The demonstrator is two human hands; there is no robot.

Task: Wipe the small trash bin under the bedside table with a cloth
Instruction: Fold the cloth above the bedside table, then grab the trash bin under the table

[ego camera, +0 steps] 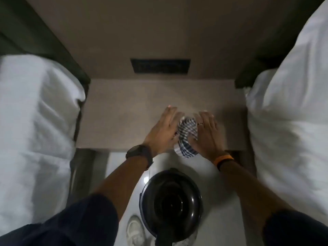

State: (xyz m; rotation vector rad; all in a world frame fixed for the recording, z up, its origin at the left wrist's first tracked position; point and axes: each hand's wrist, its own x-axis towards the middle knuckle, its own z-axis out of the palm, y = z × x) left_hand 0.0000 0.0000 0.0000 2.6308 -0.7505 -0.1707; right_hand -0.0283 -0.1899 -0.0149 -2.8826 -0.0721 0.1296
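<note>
Both hands, left hand [164, 129] and right hand [206, 133], are flat and spread, pressing the checked cloth [187, 137] together between them at the tabletop [124, 110] front edge. Black trash bin [171, 197] stands on floor below, untouched. Cloth: soft, light; bin likely rigid, glossy, slippery; steady at rim.

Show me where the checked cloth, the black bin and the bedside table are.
checked cloth [186, 137], head view, on its middle folds between the hands.
black bin [192, 201], head view, on its glossy rim.
bedside table [124, 112], head view, on the bare top left of the hands.
</note>
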